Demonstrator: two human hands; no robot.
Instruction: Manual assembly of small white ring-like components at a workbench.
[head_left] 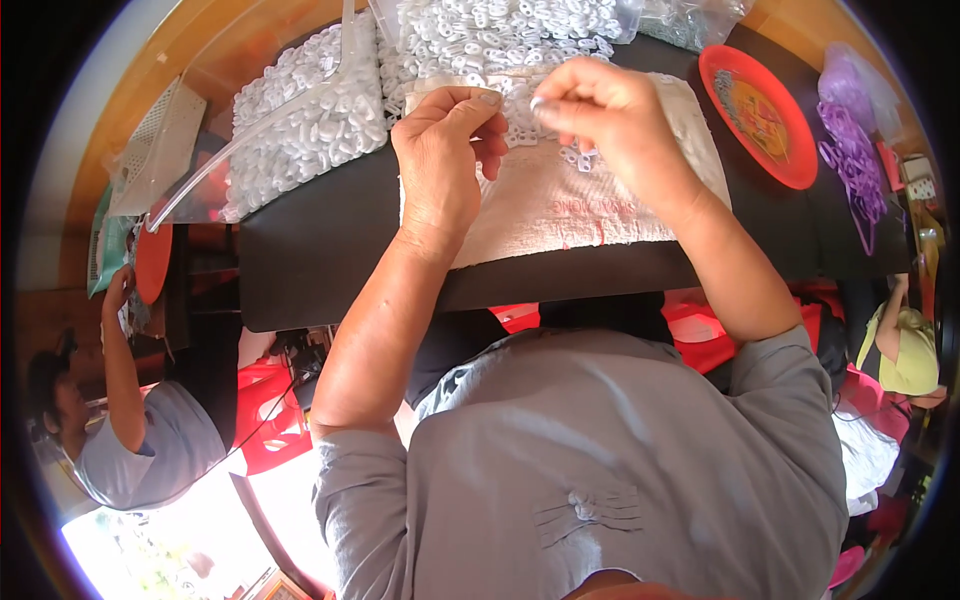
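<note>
My left hand (442,160) and my right hand (610,118) meet over a white cloth (560,205) spread on a black table (320,250). Both pinch small white plastic ring-shaped pieces (520,128) held between the fingertips. A few more of these pieces (580,157) hang or lie just below my right fingers. Behind the hands lies a large heap of the same white pieces (500,35), partly in clear plastic bags (300,110).
A red plate (765,115) sits at the right of the table, with purple plastic pieces (850,140) beyond it. A white mesh basket (160,140) stands at the far left. One person sits at the left (140,430), another at the right (905,345). Red stools (270,410) stand below.
</note>
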